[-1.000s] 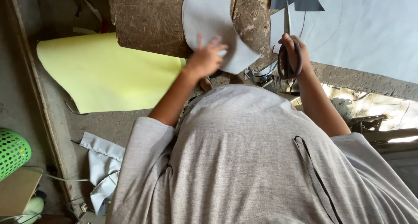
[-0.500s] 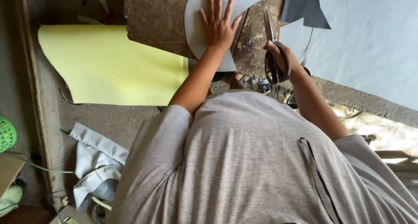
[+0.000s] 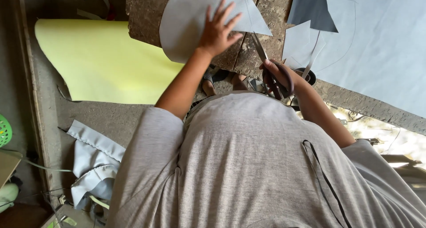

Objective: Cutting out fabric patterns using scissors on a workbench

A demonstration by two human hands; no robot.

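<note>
Grey rounded sheet [image 3: 191,24] was pinned flat on the worn board [image 3: 146,10] by the left hand [image 3: 218,30], fingers spread — scissors [image 3: 266,64] were gripped in the right hand [image 3: 279,75], just beside it.

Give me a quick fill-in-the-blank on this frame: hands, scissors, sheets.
1. The left hand lies flat on a rounded ____ sheet.
2. The right hand grips a pair of ____.
3. Left of the brown board lies a large ____ sheet.
4. The person wears a ____ shirt.

Missing words: grey; scissors; yellow; grey
</note>
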